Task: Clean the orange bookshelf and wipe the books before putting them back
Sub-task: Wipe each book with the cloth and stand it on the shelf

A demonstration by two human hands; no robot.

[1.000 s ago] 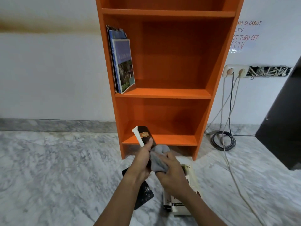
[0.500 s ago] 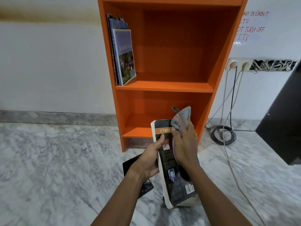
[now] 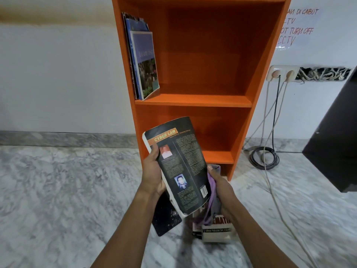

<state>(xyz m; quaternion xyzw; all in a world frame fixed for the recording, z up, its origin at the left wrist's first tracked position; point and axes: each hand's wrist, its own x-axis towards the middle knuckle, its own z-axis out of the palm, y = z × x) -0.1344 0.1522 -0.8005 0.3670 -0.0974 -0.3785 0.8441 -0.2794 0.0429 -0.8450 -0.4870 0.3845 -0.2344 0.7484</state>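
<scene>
- The thumb (image 3: 155,152) of the left hand (image 3: 152,176) lies across the back cover of the Cyber Law book (image 3: 183,163). The other fingers are hidden behind the book, so that hand is clamped on its left edge, in the lower middle of the frame.
- The right hand (image 3: 222,189) has its fingers curled round a bunched purple-grey cloth (image 3: 213,192). It holds the cloth against the book's lower right edge, where it touches the cover.
- The book is held up off the floor, tilted, with its back cover towards me, in front of the lowest shelf of the orange bookshelf (image 3: 193,100). I'd say this one is mid-wipe and not yet put back.
- Up on the middle shelf, towards the upper left of the frame, a few shelved books (image 3: 145,62) lean against the side panel. To my eye those are finished and returned.
- The rest of that shelf and the lowest shelf hold nothing I can see. Whether the boards have been wiped I can't tell from here.
- Down on the marble floor (image 3: 58,190), under the hands, a dark book (image 3: 166,219) lies flat. Just beside it is a pale stack of books (image 3: 216,232), partly hidden by the right hand and the cloth. Those look to be waiting their turn.
- My guess is the job is somewhere around the middle, with the held book and the floor ones left to wipe and shelve.
</scene>
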